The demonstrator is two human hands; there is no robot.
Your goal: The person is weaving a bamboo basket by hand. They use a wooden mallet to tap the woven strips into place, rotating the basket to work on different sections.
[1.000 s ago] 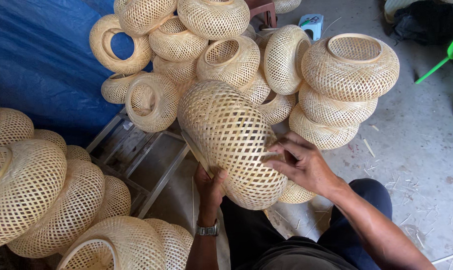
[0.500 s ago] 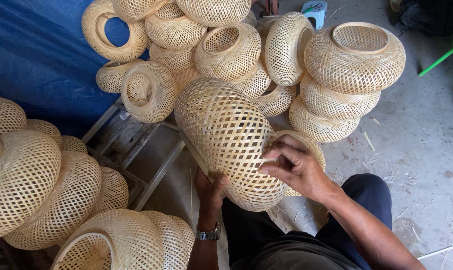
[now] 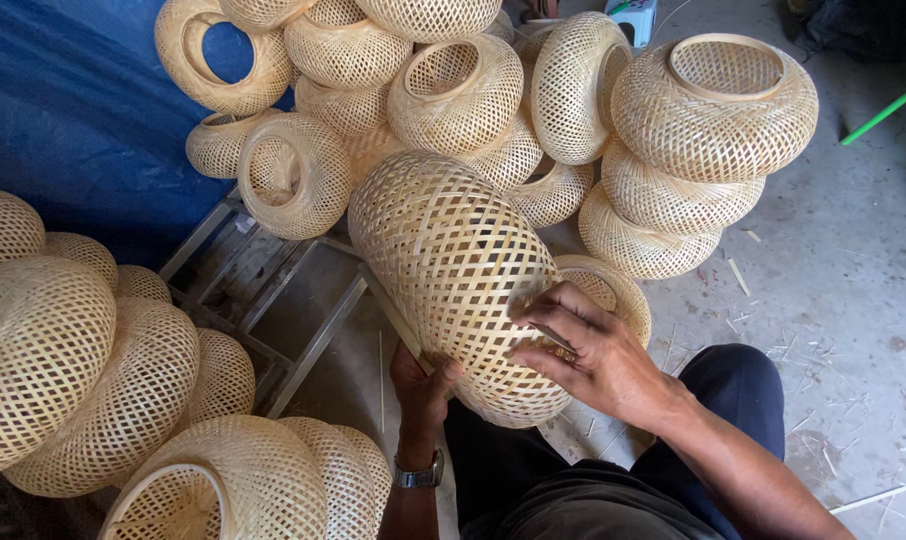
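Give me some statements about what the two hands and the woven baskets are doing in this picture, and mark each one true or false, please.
1. The right hand rests its fingers on the side of the woven basket in the middle. True.
2. The left hand grips that basket from above, at its top rim. False: it holds it from below, near the lower edge.
3. A wristwatch is on the left wrist. True.
4. The stacked baskets at the right are dark green. False: they are pale tan, like the rest.
5. A blue tarp lies at the upper left. True.
6. The floor at the right is covered with grass. False: it is bare grey, with scattered thin strips.
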